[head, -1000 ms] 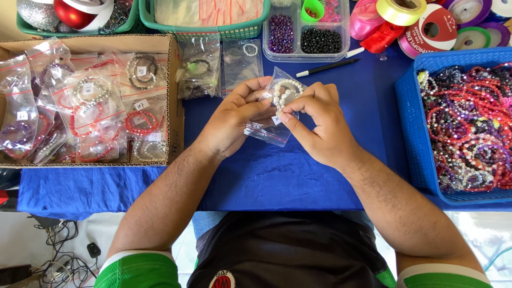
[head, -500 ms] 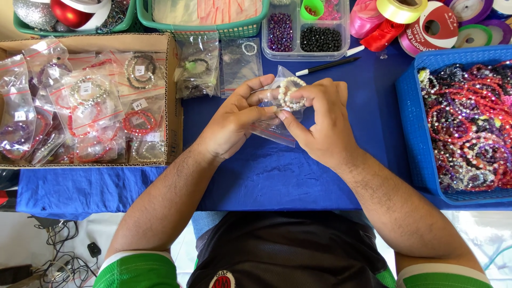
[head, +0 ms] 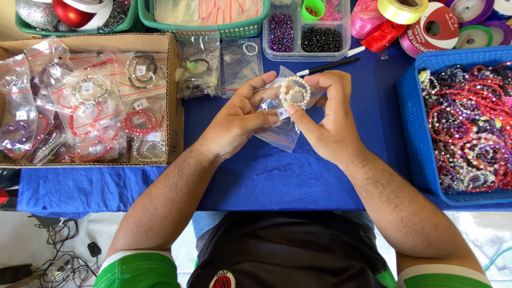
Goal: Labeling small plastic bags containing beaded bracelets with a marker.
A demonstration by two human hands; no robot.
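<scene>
Head view: a white pearl-bead bracelet (head: 295, 92) and a clear zip bag (head: 277, 125) are held between both hands above the blue desk (head: 266, 170). The left hand (head: 234, 120) is closed on the bag's left edge; the right hand (head: 330, 120) is closed on the bracelet and the bag's mouth, with thumb and fingers pinching. Compared with the earlier pictures, the grip has been raised slightly and the bracelet is seen more fully at the bag's opening; the bagging step is judged to be in progress. Whether the bracelet lies inside the film or on top of it cannot be told. Left of the grip, a cardboard box (head: 173, 96) of bagged bracelets is cut off by the frame edge. Right of the grip, a blue basket (head: 408, 133) of loose bracelets is partly cropped.
</scene>
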